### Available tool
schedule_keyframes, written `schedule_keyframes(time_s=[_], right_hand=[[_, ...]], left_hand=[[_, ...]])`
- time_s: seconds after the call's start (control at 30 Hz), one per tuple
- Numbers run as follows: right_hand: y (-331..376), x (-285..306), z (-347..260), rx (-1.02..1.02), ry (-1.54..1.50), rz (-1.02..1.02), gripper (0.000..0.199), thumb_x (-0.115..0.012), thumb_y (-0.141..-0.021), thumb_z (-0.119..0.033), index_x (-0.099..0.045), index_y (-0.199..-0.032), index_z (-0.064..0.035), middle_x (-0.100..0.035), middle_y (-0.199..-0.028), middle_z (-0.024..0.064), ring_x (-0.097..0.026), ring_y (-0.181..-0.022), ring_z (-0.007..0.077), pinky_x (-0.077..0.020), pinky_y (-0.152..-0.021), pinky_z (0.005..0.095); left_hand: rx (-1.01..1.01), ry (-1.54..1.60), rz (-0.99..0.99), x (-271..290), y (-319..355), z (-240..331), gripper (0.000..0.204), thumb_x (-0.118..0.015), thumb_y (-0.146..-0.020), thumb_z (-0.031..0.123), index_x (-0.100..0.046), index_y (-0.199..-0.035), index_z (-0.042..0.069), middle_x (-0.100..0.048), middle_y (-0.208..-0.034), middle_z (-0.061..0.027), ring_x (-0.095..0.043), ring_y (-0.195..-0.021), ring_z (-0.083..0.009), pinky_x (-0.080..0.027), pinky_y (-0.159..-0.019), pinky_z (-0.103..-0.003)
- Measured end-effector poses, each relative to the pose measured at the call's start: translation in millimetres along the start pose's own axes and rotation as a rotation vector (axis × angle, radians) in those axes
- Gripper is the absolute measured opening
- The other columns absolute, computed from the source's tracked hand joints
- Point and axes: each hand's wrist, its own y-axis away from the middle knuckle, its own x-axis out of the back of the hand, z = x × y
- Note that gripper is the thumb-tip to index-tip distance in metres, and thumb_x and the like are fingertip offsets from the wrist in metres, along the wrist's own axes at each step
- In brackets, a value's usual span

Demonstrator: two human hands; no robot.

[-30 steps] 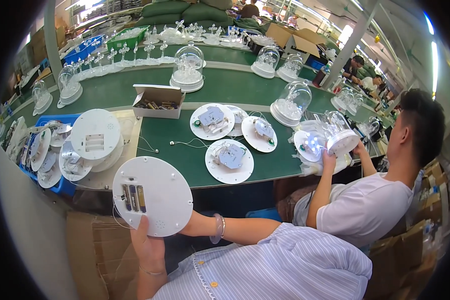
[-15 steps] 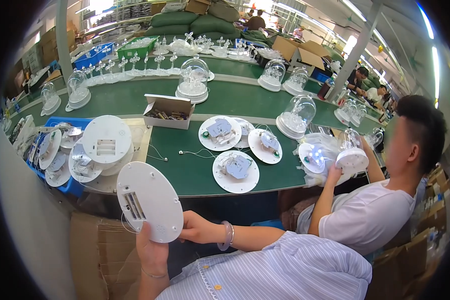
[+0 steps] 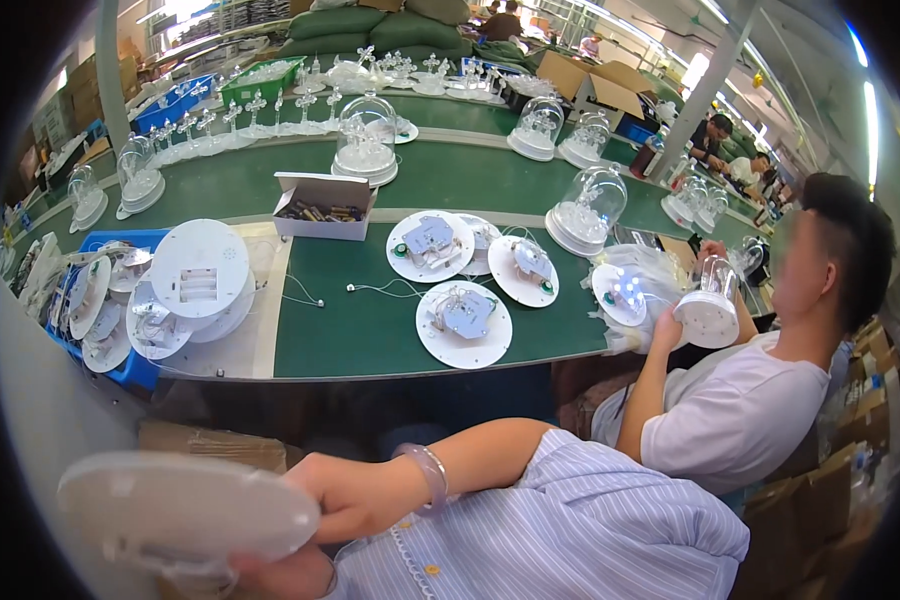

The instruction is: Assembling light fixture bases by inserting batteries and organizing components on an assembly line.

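A round white plastic base [image 3: 185,500], blurred by motion, is tilted at the lower left, its face foreshortened. My right hand [image 3: 355,495], with a bangle on the wrist, grips its right edge, fingers closed and partly behind it. Below, my left hand [image 3: 285,575] holds the near edge; it is smeared and cut off by the lower border. Nearest on the table lie bases with grey boards and thin wires, one of them a wired base [image 3: 463,325]. Another white base [image 3: 200,270] with a battery compartment rests on a pile at the left.
A blue bin [image 3: 135,372] of bases stands at the table's left. An open box of batteries [image 3: 320,225] is farther back. Clear domes [image 3: 587,210] stand along the green table. At my right, a co-worker [image 3: 725,410] holds a domed piece.
The white base has moved down and left toward me and tipped from facing me to nearly flat. Both my hands moved with it. The view has shifted slightly.
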Motion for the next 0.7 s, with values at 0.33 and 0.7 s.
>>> schedule_keyframes(time_s=[0.33, 0.7], right_hand=[[-3, -17, 6, -0.064, -0.090, -0.081, 0.019, -0.053, -0.080, -0.019, -0.053, -0.088, -0.0013, -0.055, -0.075, 0.0076, -0.052, -0.065, 0.0166, -0.0401, -0.055, 0.0236], [0, -9, 6, -0.057, -0.064, -0.001, 0.021, -0.054, -0.078, -0.010, -0.053, -0.096, 0.0013, -0.057, -0.081, 0.0123, -0.053, -0.069, 0.0152, -0.0421, -0.061, 0.0254]], left_hand=[[0.059, 0.743, 0.045, -22, -22, 37, 0.057, -0.042, -0.081, 0.044, -0.036, -0.119, 0.002, -0.044, -0.115, -0.0072, -0.043, -0.103, -0.0168, -0.033, -0.087, -0.026], [0.321, 1.322, 0.136, -14, -25, 67, 0.058, -0.039, -0.082, 0.045, -0.035, -0.120, 0.001, -0.044, -0.116, -0.0074, -0.044, -0.102, -0.0188, -0.032, -0.088, -0.027]])
